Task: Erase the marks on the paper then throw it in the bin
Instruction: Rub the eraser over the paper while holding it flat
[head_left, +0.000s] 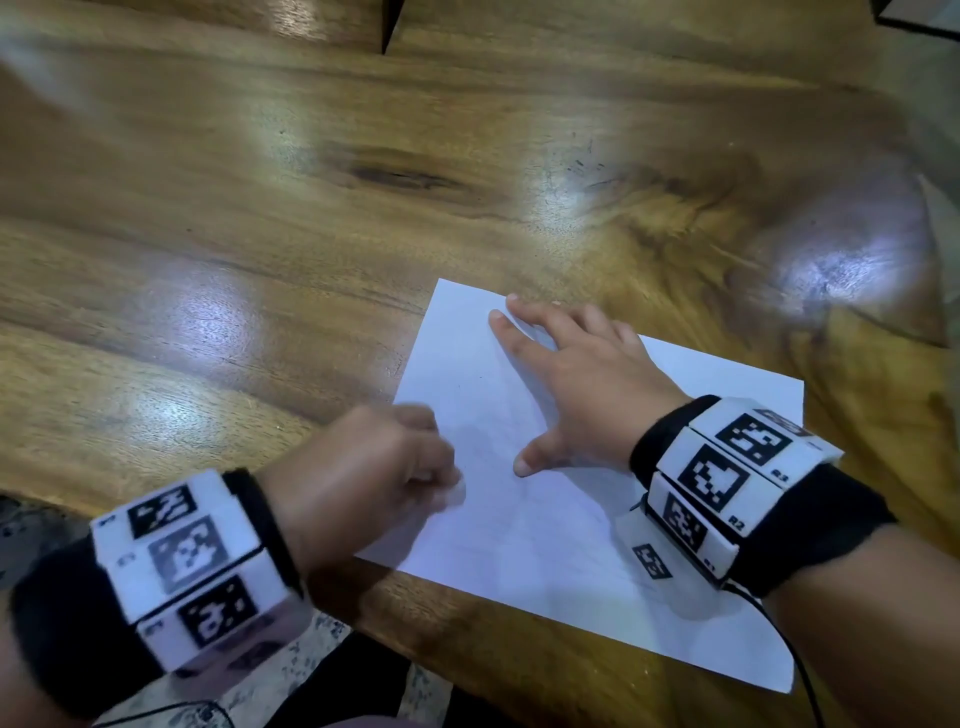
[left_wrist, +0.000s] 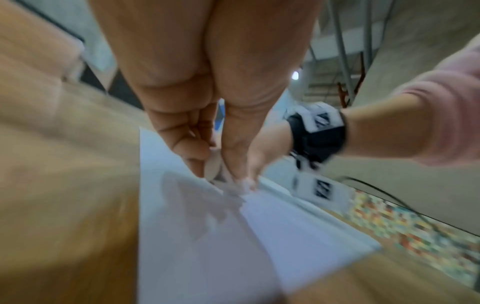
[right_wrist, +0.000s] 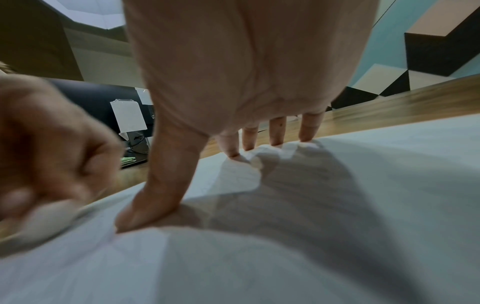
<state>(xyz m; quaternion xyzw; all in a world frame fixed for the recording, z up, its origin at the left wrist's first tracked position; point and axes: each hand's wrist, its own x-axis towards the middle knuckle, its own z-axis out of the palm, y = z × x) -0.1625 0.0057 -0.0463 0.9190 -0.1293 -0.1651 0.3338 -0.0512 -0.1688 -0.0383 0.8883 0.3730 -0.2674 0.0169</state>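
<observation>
A white sheet of paper (head_left: 545, 519) lies on the wooden table near its front edge, with only faint marks showing. My right hand (head_left: 566, 374) lies flat on the paper, fingers spread and thumb (right_wrist: 155, 195) pressing down. My left hand (head_left: 384, 467) is curled at the sheet's left edge and pinches a small white eraser (left_wrist: 214, 166) against the paper (left_wrist: 207, 236). In the right wrist view the eraser (right_wrist: 46, 218) touches the sheet (right_wrist: 285, 246) at its left side. The left hand is blurred in every view.
The wooden table (head_left: 363, 182) stretches far and left of the paper. Its front edge (head_left: 467, 649) runs just below the sheet, with speckled floor (head_left: 31, 525) beyond. A black cable (head_left: 800, 670) hangs from the right wristband. No bin is in view.
</observation>
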